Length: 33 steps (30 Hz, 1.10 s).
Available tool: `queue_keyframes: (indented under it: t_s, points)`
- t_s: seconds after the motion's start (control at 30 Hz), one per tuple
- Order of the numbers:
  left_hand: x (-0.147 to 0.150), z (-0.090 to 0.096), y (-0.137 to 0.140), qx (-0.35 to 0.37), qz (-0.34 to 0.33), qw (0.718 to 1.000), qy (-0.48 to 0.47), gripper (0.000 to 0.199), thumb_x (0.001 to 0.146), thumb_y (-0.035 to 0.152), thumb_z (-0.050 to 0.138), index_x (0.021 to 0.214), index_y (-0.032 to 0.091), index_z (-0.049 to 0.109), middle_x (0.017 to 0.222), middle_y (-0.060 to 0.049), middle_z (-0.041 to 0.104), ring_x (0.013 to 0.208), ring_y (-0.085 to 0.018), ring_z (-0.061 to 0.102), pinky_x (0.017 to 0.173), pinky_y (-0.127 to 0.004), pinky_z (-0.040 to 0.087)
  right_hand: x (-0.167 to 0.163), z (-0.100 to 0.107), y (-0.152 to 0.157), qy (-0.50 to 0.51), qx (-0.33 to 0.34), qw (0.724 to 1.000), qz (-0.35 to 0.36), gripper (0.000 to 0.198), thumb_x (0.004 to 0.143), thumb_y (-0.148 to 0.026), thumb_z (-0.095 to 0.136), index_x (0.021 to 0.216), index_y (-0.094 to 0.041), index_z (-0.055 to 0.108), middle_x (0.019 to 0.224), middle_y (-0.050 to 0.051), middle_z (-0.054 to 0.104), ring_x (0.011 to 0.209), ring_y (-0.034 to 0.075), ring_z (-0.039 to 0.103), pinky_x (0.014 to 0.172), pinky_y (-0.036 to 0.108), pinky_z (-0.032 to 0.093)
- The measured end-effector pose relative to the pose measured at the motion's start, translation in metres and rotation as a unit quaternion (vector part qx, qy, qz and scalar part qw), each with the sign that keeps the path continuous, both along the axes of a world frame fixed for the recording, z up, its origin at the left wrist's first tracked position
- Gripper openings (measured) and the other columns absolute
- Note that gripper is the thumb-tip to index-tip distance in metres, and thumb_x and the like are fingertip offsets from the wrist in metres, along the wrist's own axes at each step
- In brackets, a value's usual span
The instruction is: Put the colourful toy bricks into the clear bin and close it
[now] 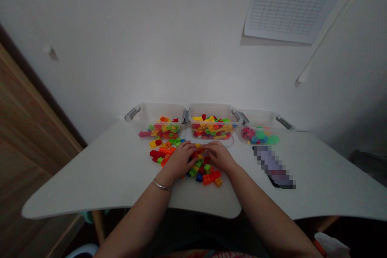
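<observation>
A loose pile of toy building bricks [199, 165] in red, orange, green, yellow and blue lies on the white table, with both hands over it. My left hand [181, 160] rests on the pile's left part, its thumb spread away from the fingers. From the right, my right hand [221, 156] reaches in with bent fingers held apart over the bricks. Between the two sets of fingertips is a small yellow brick [198, 146]; whether either hand touches it is unclear. Some bricks are hidden beneath the hands.
Along the wall stand three clear boxes: a left box [161, 109] and a middle box [211, 109] with bricks, and a right box [260, 116] with other coloured pieces. A phone [273, 167] lies right of my hands. The white table [105, 177] has a curved front edge.
</observation>
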State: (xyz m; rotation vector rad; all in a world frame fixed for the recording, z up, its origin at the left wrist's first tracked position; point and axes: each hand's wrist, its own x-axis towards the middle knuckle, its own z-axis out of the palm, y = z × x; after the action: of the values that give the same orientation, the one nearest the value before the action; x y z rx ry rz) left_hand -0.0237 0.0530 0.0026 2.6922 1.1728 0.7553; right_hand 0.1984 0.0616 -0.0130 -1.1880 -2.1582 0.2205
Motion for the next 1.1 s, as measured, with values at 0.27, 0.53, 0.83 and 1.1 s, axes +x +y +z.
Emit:
queue_keyframes:
  t_s: [0.27, 0.53, 0.83, 1.1]
  points:
    - [0.000, 0.001, 0.000, -0.004, 0.000, 1.000, -0.001, 0.031, 0.091, 0.026, 0.060, 0.121, 0.019, 0.064, 0.130, -0.008, 0.063, 0.131, -0.025, 0.046, 0.115, -0.046, 0.037, 0.013, 0.001, -0.006, -0.038, 0.043, 0.994, -0.089, 0.021, 0.086, -0.013, 0.058, 0.098, -0.021, 0.074, 0.098, 0.006, 0.075, 0.095, 0.024, 0.062, 0.092, 0.040, 0.049]
    - [0.000, 0.001, 0.000, -0.002, -0.003, 1.000, -0.009, 0.030, 0.091, 0.025, 0.059, 0.120, 0.020, 0.064, 0.129, -0.008, 0.063, 0.130, -0.025, 0.046, 0.115, -0.047, 0.037, 0.015, -0.002, -0.006, -0.034, 0.022, 0.976, -0.215, 0.017, 0.089, -0.029, 0.060, 0.097, -0.020, 0.072, 0.096, 0.007, 0.073, 0.095, 0.024, 0.063, 0.085, 0.036, 0.050]
    - [0.001, 0.003, -0.001, -0.013, -0.001, 1.000, -0.003, 0.031, 0.090, 0.025, 0.061, 0.120, 0.020, 0.064, 0.130, -0.007, 0.063, 0.130, -0.026, 0.046, 0.115, -0.047, 0.036, 0.005, -0.004, -0.006, -0.072, 0.041, 0.969, -0.233, 0.021, 0.082, -0.031, 0.069, 0.100, -0.022, 0.068, 0.086, 0.009, 0.072, 0.086, 0.027, 0.062, 0.074, 0.037, 0.049]
    - [0.002, 0.005, -0.001, -0.024, 0.002, 1.000, 0.007, 0.032, 0.090, 0.025, 0.061, 0.121, 0.018, 0.064, 0.132, -0.008, 0.062, 0.132, -0.026, 0.044, 0.116, -0.046, 0.035, 0.007, -0.003, -0.006, -0.019, 0.036, 0.976, -0.212, 0.013, 0.077, -0.019, 0.060, 0.090, -0.022, 0.060, 0.088, 0.008, 0.068, 0.086, 0.024, 0.061, 0.076, 0.035, 0.049]
